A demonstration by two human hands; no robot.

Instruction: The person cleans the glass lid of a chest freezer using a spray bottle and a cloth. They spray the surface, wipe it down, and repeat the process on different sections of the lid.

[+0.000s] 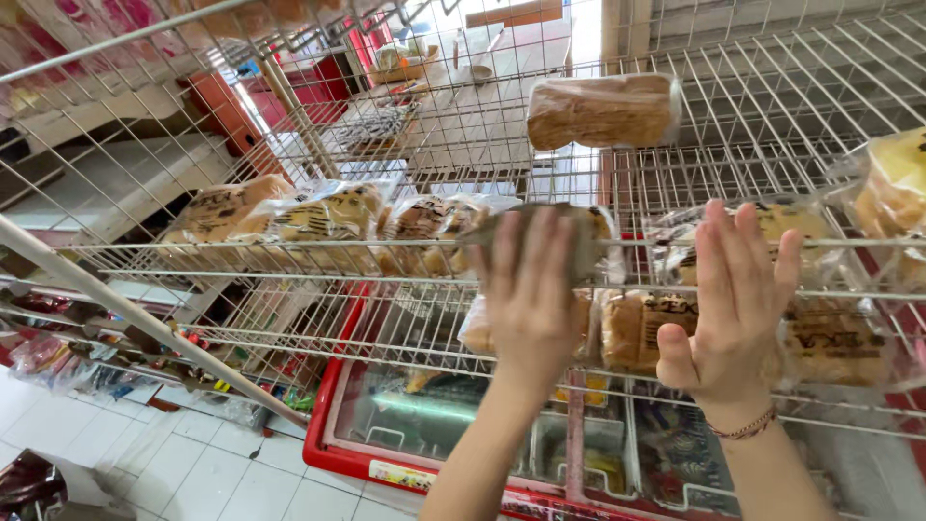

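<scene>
White wire rack (289,256), several tiers, seen from the head camera looking through it. Left hand (529,294) is raised against the middle shelf front, fingers together and curled over a wrapped bun (588,232) at the shelf edge, gripping it from the front. Right hand (738,299) is just to the right, palm flat toward the rack, fingers straight and slightly spread, not closed on anything; it lies against a bagged loaf (830,338) on the lower tier, contact likely but hard to confirm. A beaded bracelet (743,426) sits on the right wrist. More wrapped bread (289,217) lines the middle shelf to the left of the hands, packs side by side. One bagged brown loaf (603,111) lies alone on the upper tier, above the left hand. Below the rack stands a red-framed chest freezer (333,425) with a sliding glass top. White tiled floor (174,463) at lower left.
</scene>
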